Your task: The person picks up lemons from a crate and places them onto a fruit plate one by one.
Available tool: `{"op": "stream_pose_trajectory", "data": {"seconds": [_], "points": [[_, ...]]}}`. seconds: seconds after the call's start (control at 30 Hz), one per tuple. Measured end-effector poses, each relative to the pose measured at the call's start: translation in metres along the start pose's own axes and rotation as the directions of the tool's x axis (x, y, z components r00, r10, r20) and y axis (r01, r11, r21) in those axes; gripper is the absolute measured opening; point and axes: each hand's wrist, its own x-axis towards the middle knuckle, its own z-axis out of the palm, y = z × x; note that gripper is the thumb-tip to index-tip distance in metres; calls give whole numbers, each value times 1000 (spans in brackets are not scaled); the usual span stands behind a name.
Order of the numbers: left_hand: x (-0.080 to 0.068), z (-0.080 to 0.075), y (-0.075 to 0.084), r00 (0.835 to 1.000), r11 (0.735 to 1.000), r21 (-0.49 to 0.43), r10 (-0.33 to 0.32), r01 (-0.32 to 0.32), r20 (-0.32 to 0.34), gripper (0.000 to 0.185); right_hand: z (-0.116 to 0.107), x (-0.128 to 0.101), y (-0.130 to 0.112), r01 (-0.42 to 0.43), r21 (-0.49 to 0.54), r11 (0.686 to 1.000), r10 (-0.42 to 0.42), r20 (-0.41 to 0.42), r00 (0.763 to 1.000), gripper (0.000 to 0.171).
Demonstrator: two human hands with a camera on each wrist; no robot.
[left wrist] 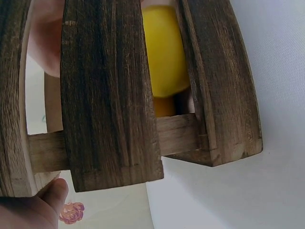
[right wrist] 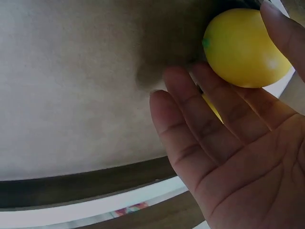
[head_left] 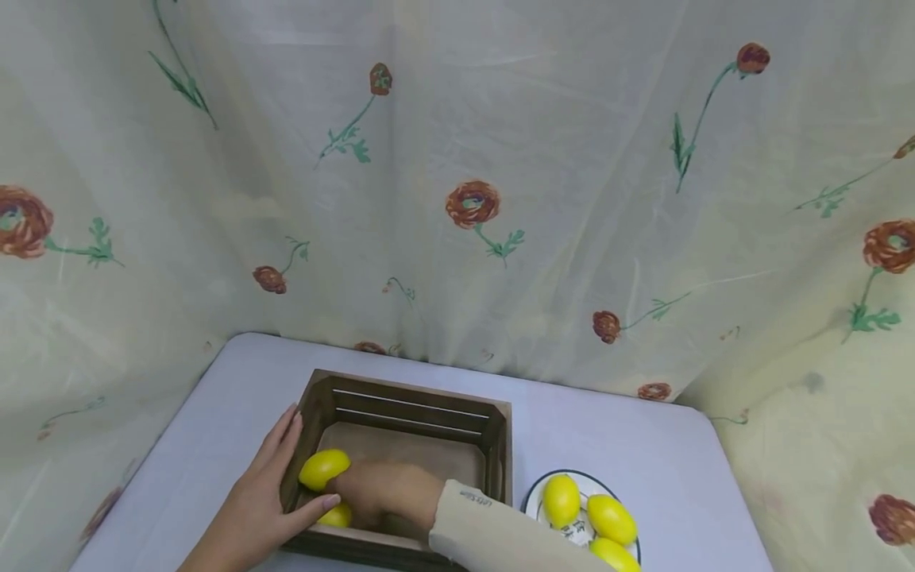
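We see a dark wooden crate (head_left: 429, 413) standing on a pale surface (head_left: 629, 437) that is backed by a flowered curtain (head_left: 457, 199). Our left hand (head_left: 268, 496) rests against the crate's left wall from the outside, fingers straight along the wood and the thumb hooked over the near left corner, so it steadies the crate without curling round anything. Our right hand (head_left: 382, 492) reaches down inside the crate from the near side, its cream sleeve (head_left: 493, 532) crossing the near wall. In the right wrist view the fingers (right wrist: 200, 124) are spread and nearly straight, the fingertips touching a yellow lemon (right wrist: 245, 47) that sits on the crate floor; the hand lies against it rather than wrapping it. From the head camera that lemon (head_left: 324, 469) lies in the near left part of the crate, close to the left wall, and a second lemon (head_left: 336, 516) shows just beneath it, partly hidden by both hands. The left wrist view looks through the crate's slats (left wrist: 109, 95) at the yellow fruit behind them.

To the right of the crate, near the near edge of the surface, a white plate (head_left: 532, 492) with a dark rim holds three more lemons (head_left: 561, 500) lying side by side, well apart from both hands
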Motion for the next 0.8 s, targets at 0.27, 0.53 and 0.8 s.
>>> {"op": "stream_pose_trajectory", "data": {"seconds": [0.27,0.53,0.8], "points": [[1,2,-2,1000,1000,4,8,-8,-2,113,4,0,0,-6,-27,1000,6,-7,1000,21],[-1,3,-3,1000,1000,3,0,0,4,113,5,2,1,-8,2,1000,8,8,1000,20],[0,2,-1,1000,1000,2,1,-1,9,113,3,1,1,-42,45,998,41,31,999,20]]}}
